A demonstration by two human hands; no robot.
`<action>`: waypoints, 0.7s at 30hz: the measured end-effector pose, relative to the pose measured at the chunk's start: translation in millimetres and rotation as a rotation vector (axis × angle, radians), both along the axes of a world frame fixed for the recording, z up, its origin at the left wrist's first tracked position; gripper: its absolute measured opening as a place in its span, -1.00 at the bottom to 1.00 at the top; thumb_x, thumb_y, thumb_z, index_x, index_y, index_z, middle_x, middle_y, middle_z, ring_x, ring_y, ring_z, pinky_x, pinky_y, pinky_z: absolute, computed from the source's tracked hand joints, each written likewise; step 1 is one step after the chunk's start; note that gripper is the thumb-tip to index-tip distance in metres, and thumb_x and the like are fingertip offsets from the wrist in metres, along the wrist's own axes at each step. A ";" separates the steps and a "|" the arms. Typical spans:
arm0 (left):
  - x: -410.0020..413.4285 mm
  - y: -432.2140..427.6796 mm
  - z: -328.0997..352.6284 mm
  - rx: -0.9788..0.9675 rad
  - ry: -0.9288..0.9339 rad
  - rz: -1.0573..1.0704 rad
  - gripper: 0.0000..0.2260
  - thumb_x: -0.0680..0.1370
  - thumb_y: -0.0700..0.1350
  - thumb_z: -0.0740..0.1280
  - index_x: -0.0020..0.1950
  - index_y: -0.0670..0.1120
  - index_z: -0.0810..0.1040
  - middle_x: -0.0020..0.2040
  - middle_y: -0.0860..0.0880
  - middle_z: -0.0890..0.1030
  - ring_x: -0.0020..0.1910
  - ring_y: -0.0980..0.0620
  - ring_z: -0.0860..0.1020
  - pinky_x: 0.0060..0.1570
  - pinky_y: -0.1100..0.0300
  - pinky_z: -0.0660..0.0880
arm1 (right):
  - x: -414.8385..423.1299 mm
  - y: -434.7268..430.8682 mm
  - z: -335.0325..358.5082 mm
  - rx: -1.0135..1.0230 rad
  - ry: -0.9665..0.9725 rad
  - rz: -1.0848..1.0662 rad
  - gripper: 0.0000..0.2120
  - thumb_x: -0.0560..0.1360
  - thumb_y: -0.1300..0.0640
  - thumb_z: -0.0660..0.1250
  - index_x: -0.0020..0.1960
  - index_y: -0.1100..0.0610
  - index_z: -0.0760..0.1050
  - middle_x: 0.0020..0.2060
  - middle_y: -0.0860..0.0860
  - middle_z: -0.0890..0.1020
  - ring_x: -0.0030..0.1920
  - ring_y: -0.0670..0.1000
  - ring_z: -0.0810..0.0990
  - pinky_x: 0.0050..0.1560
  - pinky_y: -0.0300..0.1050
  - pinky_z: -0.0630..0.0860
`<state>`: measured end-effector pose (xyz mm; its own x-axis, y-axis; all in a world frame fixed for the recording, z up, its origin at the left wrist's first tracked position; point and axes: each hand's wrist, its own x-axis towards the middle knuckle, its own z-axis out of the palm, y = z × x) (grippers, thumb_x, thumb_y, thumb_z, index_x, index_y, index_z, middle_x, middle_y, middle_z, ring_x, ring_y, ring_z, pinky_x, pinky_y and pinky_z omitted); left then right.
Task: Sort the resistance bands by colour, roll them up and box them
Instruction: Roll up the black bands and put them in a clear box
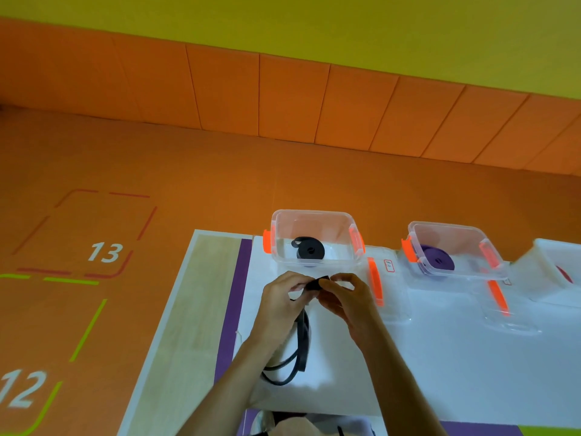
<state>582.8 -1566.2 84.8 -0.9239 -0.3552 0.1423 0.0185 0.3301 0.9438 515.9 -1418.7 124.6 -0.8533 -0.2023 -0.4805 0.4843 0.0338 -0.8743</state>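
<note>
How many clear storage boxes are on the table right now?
3. The left box holds a rolled black band; the middle box holds a purple band; the third box is cut off at the right edge. More may lie beyond it.

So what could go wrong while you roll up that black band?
1. The roll is barely started, pinched between the left hand and right hand; if the grip slips, the black band could spring open.
2. Its loose tail lies looped on the table and may twist or snag while winding in.
3. The purple band's box stands right beside the black roll's box, so a mix-up is possible.
</note>
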 end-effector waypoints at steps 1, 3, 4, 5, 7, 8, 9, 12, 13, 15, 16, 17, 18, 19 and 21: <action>-0.8 -1.1 1.0 -0.003 0.002 0.017 -0.66 0.55 -0.09 0.56 0.05 0.39 0.62 0.03 0.37 0.69 0.09 0.22 0.65 0.18 0.34 0.57 | -0.2 0.3 0.1 -0.032 -0.005 0.011 -0.73 0.55 0.17 0.53 0.18 0.23 0.57 -0.10 0.19 0.78 -0.05 0.15 0.79 -0.07 -0.13 0.71; -2.6 -4.5 5.5 -0.010 -0.023 0.029 -0.67 0.57 -0.05 0.54 0.01 0.43 0.60 0.02 0.43 0.67 0.11 0.32 0.62 0.15 0.46 0.50 | 1.5 -0.4 -1.1 -0.113 -0.030 0.038 -0.74 0.60 0.14 0.47 0.21 0.26 0.57 -0.04 0.24 0.76 -0.02 0.16 0.78 0.00 -0.09 0.69; -3.6 -6.7 7.8 -0.013 -0.043 0.014 -0.70 0.59 -0.04 0.52 0.01 0.43 0.60 0.02 0.43 0.67 0.12 0.35 0.61 0.13 0.50 0.48 | 2.7 -1.4 -2.6 -0.152 -0.046 0.050 -0.74 0.62 0.12 0.44 0.21 0.28 0.58 -0.02 0.26 0.75 -0.02 0.16 0.77 0.01 -0.07 0.68; -5.2 -9.1 9.3 -0.024 -0.062 -0.014 -0.73 0.62 -0.03 0.49 0.02 0.40 0.61 0.02 0.40 0.68 0.11 0.35 0.62 0.11 0.50 0.48 | 4.1 -2.6 -4.2 -0.175 -0.057 0.064 -0.75 0.64 0.11 0.41 0.21 0.27 0.59 0.00 0.27 0.75 -0.01 0.17 0.77 0.02 -0.06 0.68; -6.6 -11.7 11.4 -0.102 -0.098 -0.071 -0.84 0.68 -0.01 0.39 0.11 0.29 0.62 0.02 0.27 0.71 0.04 0.26 0.66 0.08 0.41 0.55 | 4.6 -5.8 -6.3 -0.147 -0.044 0.094 -0.77 0.67 0.09 0.37 0.19 0.25 0.61 0.00 0.23 0.76 0.01 0.15 0.78 0.00 -0.07 0.68; -6.6 -12.3 11.9 -0.156 -0.120 -0.093 -0.88 0.71 0.00 0.34 0.16 0.24 0.60 0.02 0.20 0.70 -0.01 0.20 0.68 0.06 0.32 0.59 | 2.5 -7.5 -6.4 -0.089 -0.013 0.107 -0.78 0.67 0.08 0.37 0.17 0.23 0.62 -0.01 0.19 0.77 0.01 0.13 0.78 -0.03 -0.10 0.68; -7.2 -12.9 11.9 -0.189 -0.133 -0.107 -0.89 0.72 0.00 0.31 0.18 0.19 0.59 0.02 0.15 0.69 -0.06 0.15 0.69 0.04 0.21 0.63 | -0.2 -8.5 -5.9 -0.015 0.028 0.120 -0.80 0.65 0.08 0.41 0.15 0.21 0.63 -0.03 0.15 0.77 -0.01 0.09 0.79 -0.06 -0.13 0.69; -10.6 -14.1 13.9 -0.270 -0.132 -0.106 -0.90 0.72 -0.01 0.31 0.19 0.12 0.60 0.01 0.10 0.68 -0.08 0.12 0.68 0.01 0.13 0.65 | -7.9 -8.5 -4.2 0.081 0.101 0.148 -0.72 0.49 0.05 0.58 0.10 0.19 0.67 -0.11 0.11 0.79 -0.08 0.07 0.79 -0.11 -0.18 0.70; -11.9 -14.5 15.0 -0.275 -0.124 -0.097 -0.89 0.71 0.00 0.35 0.21 0.11 0.62 0.02 0.12 0.70 -0.05 0.14 0.68 0.03 0.18 0.63 | -9.6 -7.6 -4.2 0.069 0.103 0.134 -0.69 0.44 0.05 0.61 0.09 0.20 0.68 -0.12 0.11 0.79 -0.09 0.09 0.80 -0.10 -0.18 0.70; -12.7 -16.5 15.4 -0.127 -0.100 -0.065 -0.80 0.65 0.00 0.45 0.27 0.09 0.66 0.02 0.22 0.72 0.00 0.21 0.68 0.08 0.33 0.59 | -12.8 -4.8 -6.0 0.006 0.081 0.094 -0.70 0.43 0.08 0.61 0.08 0.22 0.70 -0.09 0.15 0.78 -0.06 0.13 0.79 -0.06 -0.17 0.69; -11.6 -17.0 14.8 -0.018 -0.089 -0.048 -0.77 0.61 -0.03 0.50 0.27 0.08 0.67 0.01 0.25 0.73 0.03 0.25 0.69 0.10 0.38 0.57 | -13.9 -3.2 -7.4 -0.044 0.052 0.080 -0.75 0.46 0.11 0.59 0.07 0.22 0.71 -0.07 0.18 0.78 -0.06 0.13 0.79 -0.05 -0.17 0.69; -10.1 -17.4 15.0 0.076 -0.074 -0.032 -0.77 0.58 -0.06 0.54 0.23 0.07 0.69 0.00 0.25 0.74 0.04 0.25 0.70 0.08 0.39 0.57 | -14.3 -2.0 -7.8 -0.107 0.010 0.071 -0.77 0.48 0.13 0.57 0.07 0.23 0.72 -0.06 0.20 0.77 -0.07 0.12 0.78 -0.04 -0.17 0.68; -8.6 -16.9 15.5 0.151 -0.054 -0.016 -0.80 0.57 -0.10 0.56 0.17 0.08 0.71 0.00 0.22 0.75 0.04 0.22 0.71 0.04 0.39 0.59 | -14.8 -1.2 -9.1 -0.173 -0.033 0.069 -0.75 0.46 0.13 0.56 0.07 0.25 0.72 -0.06 0.21 0.75 -0.08 0.10 0.76 -0.04 -0.17 0.67; -7.7 -16.1 15.9 0.211 -0.035 -0.001 -0.81 0.56 -0.12 0.57 0.12 0.09 0.72 -0.01 0.19 0.76 0.02 0.18 0.72 -0.01 0.38 0.60 | -14.5 -0.9 -10.3 -0.234 -0.079 0.073 -0.72 0.44 0.11 0.56 0.07 0.26 0.73 -0.06 0.21 0.74 -0.09 0.08 0.74 -0.04 -0.15 0.67; -7.1 -14.6 18.7 0.296 -0.017 0.028 -0.81 0.55 -0.15 0.57 0.08 0.11 0.74 -0.01 0.16 0.77 0.00 0.13 0.73 -0.05 0.36 0.61 | -13.0 -1.0 -13.5 -0.308 -0.156 0.101 -0.74 0.45 0.09 0.54 0.03 0.25 0.74 -0.05 0.22 0.72 -0.06 0.10 0.72 -0.01 -0.11 0.67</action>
<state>575.7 -1580.7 103.6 -0.9146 -0.4041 0.0132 -0.0034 0.0404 0.9992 502.9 -1419.6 111.0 -0.7428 -0.4377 -0.5066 0.6204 -0.1656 -0.7666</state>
